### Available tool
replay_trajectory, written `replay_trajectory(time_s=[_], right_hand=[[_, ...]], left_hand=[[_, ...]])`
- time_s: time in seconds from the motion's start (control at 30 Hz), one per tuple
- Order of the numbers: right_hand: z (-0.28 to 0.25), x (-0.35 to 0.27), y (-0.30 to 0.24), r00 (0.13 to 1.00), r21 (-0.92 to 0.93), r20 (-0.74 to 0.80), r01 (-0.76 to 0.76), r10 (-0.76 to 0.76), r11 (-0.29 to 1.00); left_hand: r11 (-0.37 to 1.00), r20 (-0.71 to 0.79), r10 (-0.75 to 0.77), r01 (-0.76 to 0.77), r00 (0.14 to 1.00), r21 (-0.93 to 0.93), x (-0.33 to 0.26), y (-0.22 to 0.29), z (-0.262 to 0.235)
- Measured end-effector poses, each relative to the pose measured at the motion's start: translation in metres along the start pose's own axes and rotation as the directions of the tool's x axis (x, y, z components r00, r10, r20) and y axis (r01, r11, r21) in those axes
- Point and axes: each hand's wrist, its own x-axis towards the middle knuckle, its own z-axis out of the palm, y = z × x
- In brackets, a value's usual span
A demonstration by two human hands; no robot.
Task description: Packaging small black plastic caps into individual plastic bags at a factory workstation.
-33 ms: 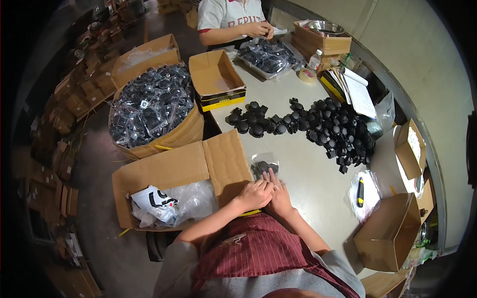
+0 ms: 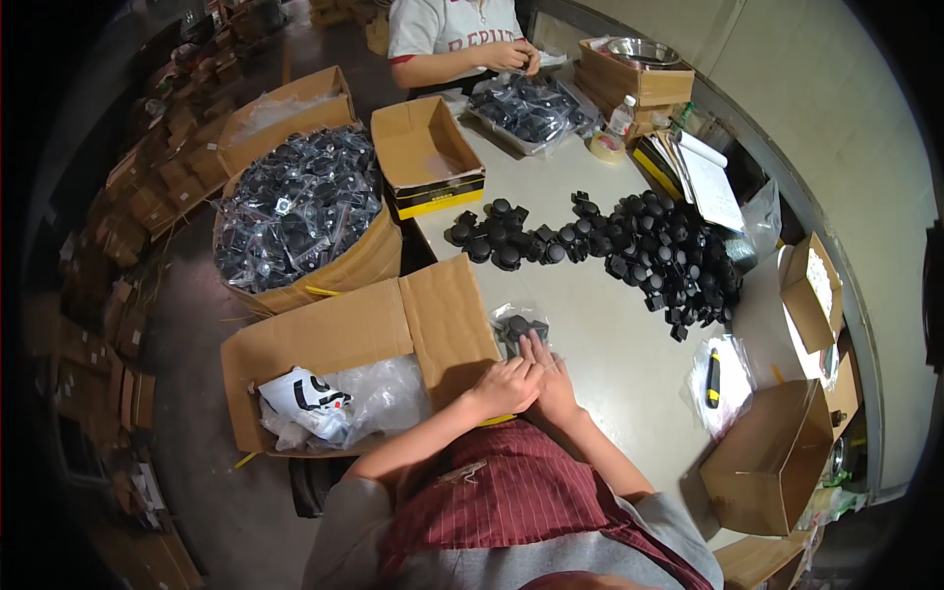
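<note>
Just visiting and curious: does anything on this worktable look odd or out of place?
Mildly, yes: the metal bowl at the top of the cardboard box at the far end resembles kitchenware, unexpected on a worktable. The black round-capped parts lie in an untidy heap, but nothing looks damaged.

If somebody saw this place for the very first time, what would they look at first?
Probably the big carton at the left, piled full of small bagged black parts. Next might be the heap of loose black pieces on the table, right of the middle. Below that, the person's left hand and right hand are close together at a clear bag.
</note>
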Motion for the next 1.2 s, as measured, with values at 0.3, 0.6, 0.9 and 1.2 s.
replay_trajectory(time_s=[0.3, 0.6, 0.9, 1.2], right_hand=[[0.006, 0.011, 0.001, 0.999, 0.241, -0.007, -0.043, 0.046, 0.969], [0.033, 0.018, 0.002, 0.984, -0.004, -0.073, -0.163, 0.162, 0.987], [0.034, 0.027, 0.015, 0.995, -0.032, -0.079, -0.062, 0.059, 0.998], [-0.04, 0.03, 0.041, 0.876, 0.347, -0.103, 0.476, -0.472, 0.808]], left_hand=[[0.965, -0.026, -0.245, 0.246, 0.969, 0.088, 0.0, -0.001, 0.0], [0.969, 0.077, -0.244, 0.24, 0.967, 0.053, -0.005, 0.013, 0.006], [0.959, 0.025, -0.277, 0.274, 0.961, 0.073, -0.005, 0.002, 0.007], [0.916, 0.006, -0.389, 0.386, 0.921, 0.105, -0.024, -0.026, 0.007]])
